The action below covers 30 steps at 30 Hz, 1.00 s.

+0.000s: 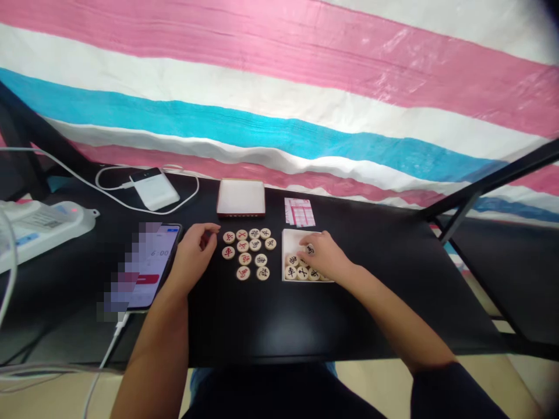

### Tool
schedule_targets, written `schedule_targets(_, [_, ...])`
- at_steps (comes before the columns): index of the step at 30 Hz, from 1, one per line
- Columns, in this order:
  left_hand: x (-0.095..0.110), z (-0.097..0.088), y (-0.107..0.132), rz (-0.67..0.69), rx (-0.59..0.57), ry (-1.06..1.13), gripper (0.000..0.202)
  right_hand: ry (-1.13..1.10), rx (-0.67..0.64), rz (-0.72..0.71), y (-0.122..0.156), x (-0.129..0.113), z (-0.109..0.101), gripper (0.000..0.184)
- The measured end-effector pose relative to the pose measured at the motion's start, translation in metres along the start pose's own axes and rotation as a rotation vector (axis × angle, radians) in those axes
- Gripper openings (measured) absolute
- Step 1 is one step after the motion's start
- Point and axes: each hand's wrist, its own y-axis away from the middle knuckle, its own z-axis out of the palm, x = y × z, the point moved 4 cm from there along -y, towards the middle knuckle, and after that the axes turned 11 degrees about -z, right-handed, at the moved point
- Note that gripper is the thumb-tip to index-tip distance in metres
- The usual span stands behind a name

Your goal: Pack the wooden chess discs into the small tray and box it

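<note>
Over the white box (285, 259) my right hand (325, 253) bends down, its thumb and fingers closed round a Chinese chess piece (310, 249) with a black character. Other round pieces (302, 273) lie in the front of that box, some hidden under the hand. My left hand (198, 250) rests on the black table, fingers loosely curled and apart, holding nothing. Just right of it, several loose pieces (244, 259), some with red and some with black characters, lie face up on the tabletop.
Behind the loose pieces stands the box lid (241, 198). Folded pink-and-white paper (299, 212) lies behind the box. A phone (151, 267) on a cable is beside my left forearm, with a power bank (155, 189) and power strip (52, 227) further left. A striped sheet (279, 110) hangs behind.
</note>
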Motion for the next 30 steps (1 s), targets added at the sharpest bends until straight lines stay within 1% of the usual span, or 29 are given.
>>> schedule_targets(2, [0.001, 0.0, 0.0, -0.007, -0.008, -0.008, 0.02, 0.006, -0.019, 0.011, -0.004, 0.0, 0.0, 0.029])
schedule_targets(5, [0.0, 0.001, 0.0, -0.026, -0.02, -0.018, 0.02, 0.051, -0.023, 0.008, -0.005, 0.001, -0.007, 0.032])
schedule_targets(7, [-0.001, 0.001, 0.0, -0.024, -0.027, -0.018, 0.02, 0.079, -0.06, -0.066, -0.004, 0.003, -0.012, 0.032])
schedule_targets(10, [-0.004, 0.002, -0.001, -0.017, -0.033, -0.019, 0.021, 0.117, -0.149, -0.18, 0.001, 0.006, -0.013, 0.036])
schedule_targets(13, [-0.006, 0.003, -0.001, -0.032, -0.035, -0.028, 0.021, 0.162, -0.185, -0.219, 0.001, 0.008, -0.012, 0.04])
schedule_targets(15, [-0.006, 0.003, -0.001, -0.041, -0.036, -0.029, 0.021, 0.181, -0.191, -0.236, -0.002, 0.008, -0.011, 0.039])
schedule_targets(19, [-0.006, 0.002, -0.001, -0.04, -0.03, -0.02, 0.02, 0.179, -0.211, -0.226, -0.008, 0.01, -0.011, 0.031])
schedule_targets(25, [-0.005, 0.001, 0.0, -0.043, -0.032, -0.019, 0.02, 0.208, -0.268, -0.139, -0.012, 0.01, -0.012, 0.026])
schedule_targets(30, [-0.001, 0.0, 0.001, -0.035, -0.025, -0.012, 0.019, 0.232, -0.259, -0.142, -0.015, 0.007, -0.006, 0.015])
